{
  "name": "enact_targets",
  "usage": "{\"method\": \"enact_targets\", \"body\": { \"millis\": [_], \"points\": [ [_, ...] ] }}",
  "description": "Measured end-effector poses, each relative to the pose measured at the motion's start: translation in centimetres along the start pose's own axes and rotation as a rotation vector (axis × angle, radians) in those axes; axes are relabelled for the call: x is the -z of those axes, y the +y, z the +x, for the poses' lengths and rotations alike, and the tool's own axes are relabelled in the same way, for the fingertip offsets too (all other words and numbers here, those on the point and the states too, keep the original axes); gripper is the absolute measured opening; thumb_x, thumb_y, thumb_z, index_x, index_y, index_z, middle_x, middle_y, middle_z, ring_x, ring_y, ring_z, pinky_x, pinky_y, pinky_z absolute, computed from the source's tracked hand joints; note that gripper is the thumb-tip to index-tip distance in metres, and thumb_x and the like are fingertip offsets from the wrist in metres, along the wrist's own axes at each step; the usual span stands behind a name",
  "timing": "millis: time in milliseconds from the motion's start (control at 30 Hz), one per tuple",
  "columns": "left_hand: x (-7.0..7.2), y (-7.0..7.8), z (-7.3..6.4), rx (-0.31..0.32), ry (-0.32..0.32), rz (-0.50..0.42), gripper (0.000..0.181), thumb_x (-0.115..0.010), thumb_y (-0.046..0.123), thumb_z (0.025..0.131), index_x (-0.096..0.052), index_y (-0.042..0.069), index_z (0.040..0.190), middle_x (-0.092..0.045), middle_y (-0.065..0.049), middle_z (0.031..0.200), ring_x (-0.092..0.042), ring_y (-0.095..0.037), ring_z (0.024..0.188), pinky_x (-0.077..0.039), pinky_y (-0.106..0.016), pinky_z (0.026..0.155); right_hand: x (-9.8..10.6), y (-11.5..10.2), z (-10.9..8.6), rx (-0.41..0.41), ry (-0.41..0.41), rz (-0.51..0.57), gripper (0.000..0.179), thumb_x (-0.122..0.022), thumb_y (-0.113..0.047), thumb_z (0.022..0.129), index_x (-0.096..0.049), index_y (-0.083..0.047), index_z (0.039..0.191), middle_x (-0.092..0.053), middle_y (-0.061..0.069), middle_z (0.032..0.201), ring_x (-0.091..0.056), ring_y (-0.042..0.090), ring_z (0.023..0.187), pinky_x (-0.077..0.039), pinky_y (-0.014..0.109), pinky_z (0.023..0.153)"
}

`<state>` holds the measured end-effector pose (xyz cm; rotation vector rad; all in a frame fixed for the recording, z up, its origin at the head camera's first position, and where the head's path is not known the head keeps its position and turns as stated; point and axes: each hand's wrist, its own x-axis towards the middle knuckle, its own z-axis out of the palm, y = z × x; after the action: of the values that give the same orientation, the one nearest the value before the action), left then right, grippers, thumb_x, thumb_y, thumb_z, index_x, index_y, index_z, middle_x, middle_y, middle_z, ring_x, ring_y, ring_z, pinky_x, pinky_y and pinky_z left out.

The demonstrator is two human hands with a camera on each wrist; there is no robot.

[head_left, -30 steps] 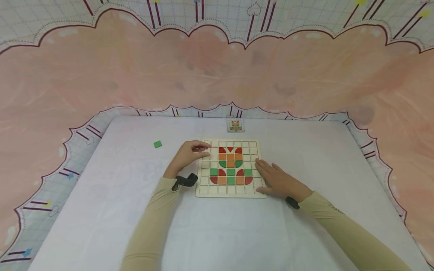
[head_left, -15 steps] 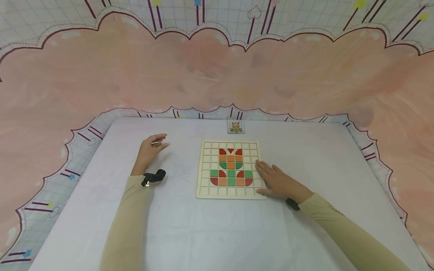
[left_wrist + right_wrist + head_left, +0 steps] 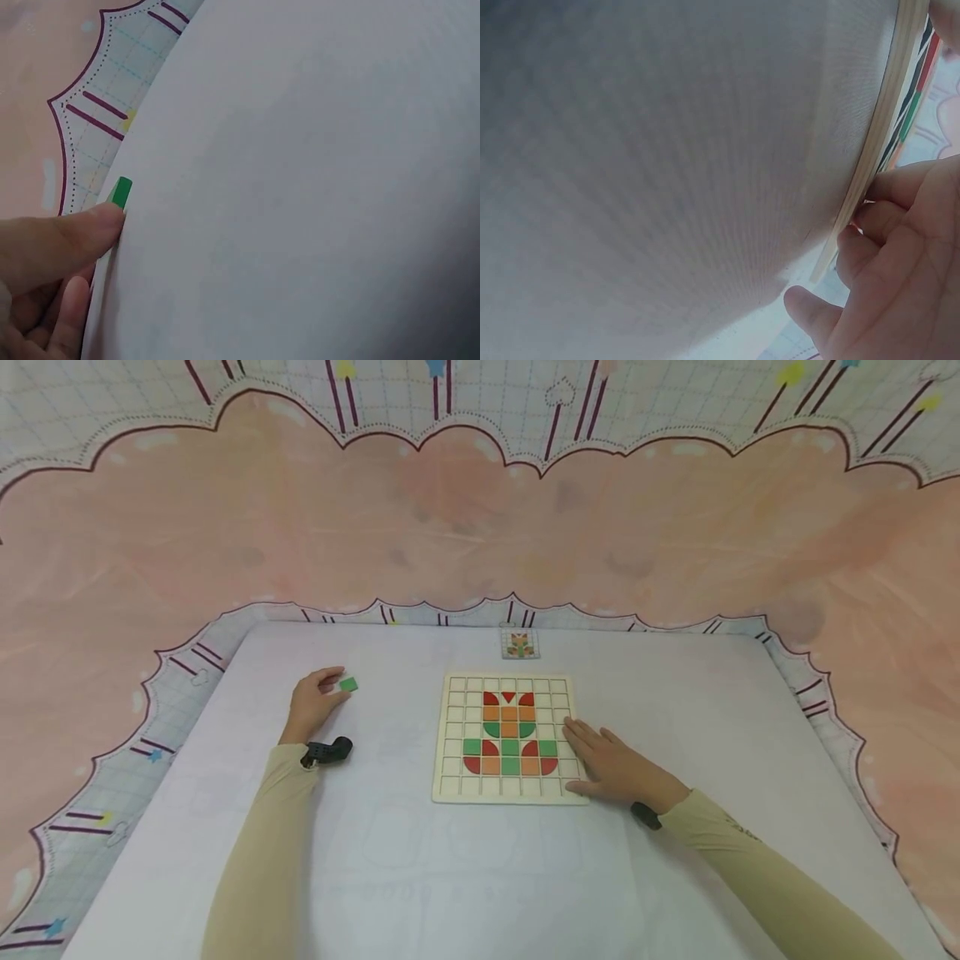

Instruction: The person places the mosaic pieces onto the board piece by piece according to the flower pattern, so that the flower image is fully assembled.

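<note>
A small green square tile [image 3: 348, 684] lies on the white table at the left. My left hand [image 3: 312, 699] is at it, its thumb and fingers curled about the tile's left side. In the left wrist view the thumb tip [image 3: 107, 225] overlaps the green tile [image 3: 121, 193], whose end sticks out beyond it. My right hand [image 3: 618, 762] rests on the right edge of the pale wooden grid board [image 3: 457, 789], fingers stretched over the rim. Red, orange and green pieces form a flower pattern on the board. In the right wrist view several fingertips meet the board's edge [image 3: 881, 105].
A small picture card [image 3: 520, 643] with a similar flower pattern lies behind the board. The white table cloth [image 3: 480, 877] has a scalloped printed border, with a peach backdrop [image 3: 480, 527] beyond it.
My left hand has moved left from the board, passed over the green tile, and drawn back slightly to the tile's left side. The right hand stays on the board's edge.
</note>
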<state>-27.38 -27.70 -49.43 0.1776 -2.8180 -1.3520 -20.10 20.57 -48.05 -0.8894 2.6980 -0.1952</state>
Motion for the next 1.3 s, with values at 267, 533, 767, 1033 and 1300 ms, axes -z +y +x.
{"method": "enact_targets", "body": {
  "millis": [267, 533, 767, 1033, 1300],
  "points": [
    [0.2, -0.3, 0.2, -0.019, -0.012, 0.016, 0.047, -0.063, 0.003, 0.087, -0.050, -0.003, 0.132, -0.054, -0.024, 0.128, -0.050, -0.035, 0.119, -0.040, -0.043, 0.104, 0.0, 0.0, 0.0, -0.015, 0.000, 0.015, 0.089, -0.057, -0.054, 0.086, -0.020, -0.002, 0.149, -0.017, 0.014, 0.157, -0.019, 0.031, 0.145, -0.020, 0.054, 0.114],
    [0.0, 0.3, 0.0, -0.066, -0.001, 0.161, 0.042, -0.064, 0.005, 0.086, -0.054, -0.006, 0.125, -0.056, -0.026, 0.119, -0.052, -0.036, 0.109, -0.042, -0.046, 0.096, 0.0, -0.4, -0.2, -0.004, 0.012, 0.024, 0.088, -0.058, -0.052, 0.087, -0.021, 0.000, 0.148, -0.018, 0.015, 0.157, -0.020, 0.031, 0.144, -0.021, 0.055, 0.114],
    [-0.2, 0.8, -0.5, -0.054, 0.045, 0.249, 0.037, -0.067, 0.010, 0.085, -0.060, -0.008, 0.118, -0.055, -0.028, 0.113, -0.051, -0.037, 0.104, -0.042, -0.049, 0.092, -0.2, -0.2, -0.1, -0.010, 0.007, -0.007, 0.088, -0.056, -0.054, 0.087, -0.020, -0.003, 0.149, -0.017, 0.013, 0.157, -0.019, 0.031, 0.145, -0.021, 0.053, 0.115],
    [0.0, 1.1, -1.0, -0.072, 0.036, 0.240, 0.032, -0.065, 0.008, 0.087, -0.061, -0.007, 0.115, -0.057, -0.027, 0.111, -0.053, -0.036, 0.101, -0.043, -0.047, 0.089, -0.4, 0.0, 0.1, -0.013, 0.004, -0.008, 0.089, -0.057, -0.055, 0.086, -0.020, -0.004, 0.149, -0.017, 0.013, 0.157, -0.019, 0.030, 0.145, -0.021, 0.053, 0.115],
    [-0.1, 2.4, -1.7, -0.098, -0.072, 0.183, 0.033, -0.063, 0.009, 0.089, -0.061, -0.003, 0.119, -0.060, -0.024, 0.111, -0.058, -0.034, 0.100, -0.047, -0.045, 0.088, -0.2, 0.0, -0.1, -0.005, 0.010, 0.004, 0.089, -0.057, -0.055, 0.086, -0.020, -0.003, 0.149, -0.017, 0.013, 0.157, -0.019, 0.031, 0.145, -0.020, 0.054, 0.114]
  ]
}}
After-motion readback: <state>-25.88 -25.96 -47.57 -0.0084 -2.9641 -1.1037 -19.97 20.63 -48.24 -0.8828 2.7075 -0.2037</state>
